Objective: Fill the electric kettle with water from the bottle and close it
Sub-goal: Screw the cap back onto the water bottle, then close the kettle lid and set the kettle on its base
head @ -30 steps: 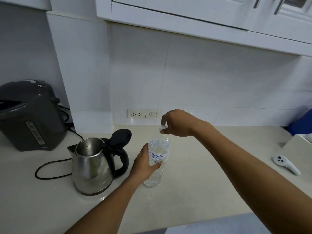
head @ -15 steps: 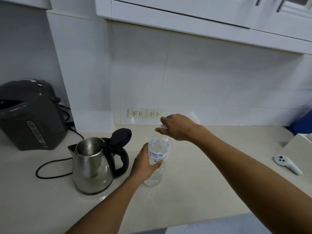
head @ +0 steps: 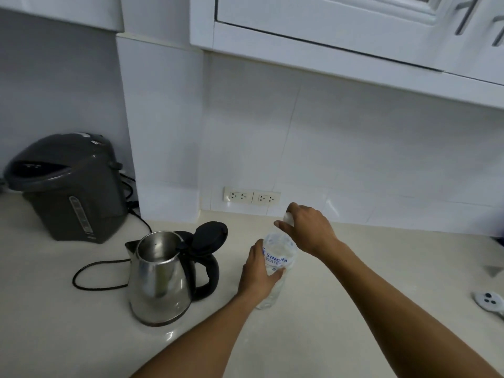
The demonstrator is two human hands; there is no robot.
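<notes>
Counter: pale beige stone worktop (head: 354,309) under white tiles.
Kettle: shiny steel electric kettle (head: 159,279) — black lid up, left of bottle.
Bottle: clear plastic water bottle (head: 278,263), upright.
Left hand (head: 257,274): my fingers wrapped round its body.
Right hand (head: 308,227): fingertips pinched on small white cap (head: 287,217) — atop the neck.

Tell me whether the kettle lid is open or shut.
Open: the black lid stands tipped back over the handle, leaving the kettle mouth uncovered.
</notes>
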